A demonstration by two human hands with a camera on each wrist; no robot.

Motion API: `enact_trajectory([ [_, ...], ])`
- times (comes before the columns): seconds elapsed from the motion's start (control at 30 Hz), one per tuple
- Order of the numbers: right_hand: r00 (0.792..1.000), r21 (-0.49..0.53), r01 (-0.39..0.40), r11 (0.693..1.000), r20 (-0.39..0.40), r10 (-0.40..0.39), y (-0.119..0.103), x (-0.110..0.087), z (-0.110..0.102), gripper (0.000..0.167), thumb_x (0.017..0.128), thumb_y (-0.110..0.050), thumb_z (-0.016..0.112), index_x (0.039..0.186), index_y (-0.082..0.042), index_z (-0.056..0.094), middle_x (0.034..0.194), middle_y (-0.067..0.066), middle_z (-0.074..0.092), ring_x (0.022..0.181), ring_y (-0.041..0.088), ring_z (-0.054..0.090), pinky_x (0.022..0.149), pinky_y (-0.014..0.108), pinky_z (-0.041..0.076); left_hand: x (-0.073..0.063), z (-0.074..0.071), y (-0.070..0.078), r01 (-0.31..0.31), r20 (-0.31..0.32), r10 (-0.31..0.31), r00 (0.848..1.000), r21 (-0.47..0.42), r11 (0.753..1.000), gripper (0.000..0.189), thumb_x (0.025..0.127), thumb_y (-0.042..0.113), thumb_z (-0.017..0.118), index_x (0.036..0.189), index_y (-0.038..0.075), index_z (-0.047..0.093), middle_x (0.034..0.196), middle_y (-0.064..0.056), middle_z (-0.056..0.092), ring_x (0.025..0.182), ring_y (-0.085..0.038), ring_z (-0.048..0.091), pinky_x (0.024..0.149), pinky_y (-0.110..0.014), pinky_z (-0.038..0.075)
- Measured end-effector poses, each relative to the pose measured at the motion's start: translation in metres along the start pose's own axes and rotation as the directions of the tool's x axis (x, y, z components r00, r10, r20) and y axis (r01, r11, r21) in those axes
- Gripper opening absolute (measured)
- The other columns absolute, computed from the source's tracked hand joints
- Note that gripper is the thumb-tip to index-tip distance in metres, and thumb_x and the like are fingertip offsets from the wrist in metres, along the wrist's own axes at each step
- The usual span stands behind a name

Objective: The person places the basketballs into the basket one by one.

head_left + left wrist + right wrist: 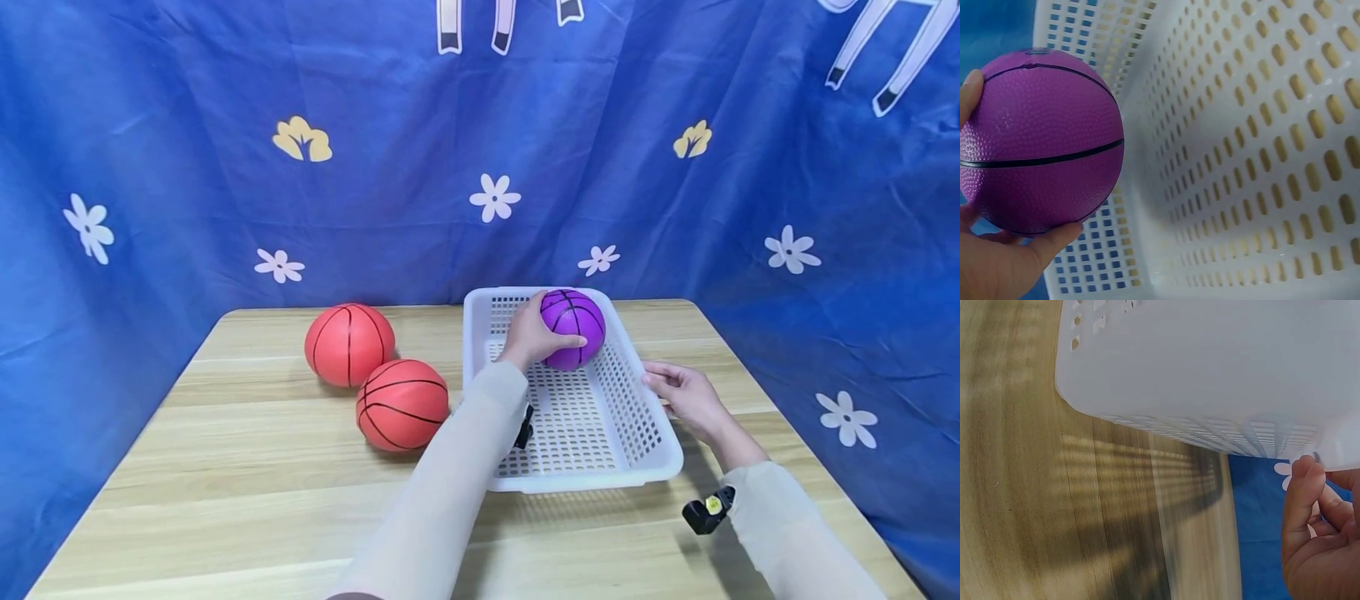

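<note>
A purple ball (pixel 573 325) with black basketball lines is at the far end of a white plastic basket (pixel 566 479). My left hand (pixel 531 335) grips it from the left, thumb near the front and fingers behind. In the left wrist view the thumb and fingertips press on the ball (pixel 1044 137); whether it touches the basket floor I cannot tell. On the right, my right hand (pixel 688 402) pinches the basket's long side rim. The right wrist view has its curled fingers at the edge of the basket wall (pixel 1197 362).
Two red balls (pixel 349 344) with black lines stand left of the basket, close together, the nearer one (pixel 402 406) beside the left forearm. All stand on a wood-grain table (pixel 247 483). A blue patterned curtain (pixel 390 208) hangs behind and at both sides.
</note>
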State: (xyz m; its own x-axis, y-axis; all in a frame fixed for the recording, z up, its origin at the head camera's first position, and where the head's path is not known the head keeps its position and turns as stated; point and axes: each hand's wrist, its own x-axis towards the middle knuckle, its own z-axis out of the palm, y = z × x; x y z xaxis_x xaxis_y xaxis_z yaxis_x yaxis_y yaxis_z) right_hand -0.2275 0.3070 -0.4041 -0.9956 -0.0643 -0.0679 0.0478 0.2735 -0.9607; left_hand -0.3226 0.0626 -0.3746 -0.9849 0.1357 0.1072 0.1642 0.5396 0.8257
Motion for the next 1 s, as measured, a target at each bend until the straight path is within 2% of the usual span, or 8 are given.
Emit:
enact_trajectory([
  [0.17,1.000,-0.004,0.006,1.000,0.001,-0.006,0.000,0.000,-0.001,0.047,0.099,-0.018,0.054,0.136,0.009,0.044,0.120,0.024,0.059,0.087,0.015,0.066,0.072,0.033,0.056,-0.002,0.003,-0.007,-0.005,0.022,0.004,1.000,0.034,0.999,0.104,0.064,0.040,0.088,0.148,0.014,0.033,0.141,-0.013,0.043,0.128,-0.027,0.041,0.100,-0.041,0.041],
  [0.27,1.000,-0.005,0.011,1.000,0.004,-0.011,0.001,0.001,-0.001,0.047,0.099,-0.018,0.054,0.136,0.009,0.044,0.121,0.024,0.058,0.087,0.016,0.066,0.072,0.033,0.056,-0.002,0.004,-0.010,0.013,0.032,-0.014,0.999,0.049,0.999,0.106,0.063,0.040,0.088,0.149,0.013,0.032,0.143,-0.013,0.041,0.129,-0.027,0.040,0.101,-0.041,0.040],
  [0.63,1.000,-0.026,0.009,1.000,-0.009,-0.009,0.001,0.000,0.000,0.047,0.098,-0.019,0.055,0.135,0.008,0.045,0.121,0.024,0.059,0.085,0.016,0.066,0.068,0.032,0.056,-0.002,0.001,-0.013,0.034,0.067,-0.038,0.997,0.063,0.997,0.114,0.062,0.043,0.088,0.151,0.012,0.025,0.146,-0.016,0.037,0.129,-0.029,0.040,0.102,-0.043,0.040],
  [0.8,1.000,-0.028,0.011,1.000,-0.006,-0.011,-0.001,-0.002,0.001,0.048,0.098,-0.018,0.055,0.135,0.010,0.044,0.119,0.023,0.060,0.084,0.014,0.066,0.067,0.031,0.056,-0.002,-0.009,-0.009,0.023,0.062,-0.026,0.998,0.051,0.998,0.115,0.061,0.045,0.088,0.151,0.012,0.024,0.148,-0.015,0.035,0.133,-0.029,0.036,0.104,-0.044,0.036],
  [1.0,1.000,-0.029,0.017,0.999,-0.008,-0.017,-0.002,-0.003,0.001,0.047,0.099,-0.018,0.054,0.135,0.011,0.044,0.119,0.024,0.060,0.084,0.015,0.066,0.066,0.031,0.056,-0.001,-0.030,0.009,0.005,0.034,-0.006,0.999,0.037,0.999,0.113,0.062,0.046,0.087,0.151,0.016,0.025,0.151,-0.013,0.030,0.136,-0.029,0.030,0.107,-0.045,0.032],
])
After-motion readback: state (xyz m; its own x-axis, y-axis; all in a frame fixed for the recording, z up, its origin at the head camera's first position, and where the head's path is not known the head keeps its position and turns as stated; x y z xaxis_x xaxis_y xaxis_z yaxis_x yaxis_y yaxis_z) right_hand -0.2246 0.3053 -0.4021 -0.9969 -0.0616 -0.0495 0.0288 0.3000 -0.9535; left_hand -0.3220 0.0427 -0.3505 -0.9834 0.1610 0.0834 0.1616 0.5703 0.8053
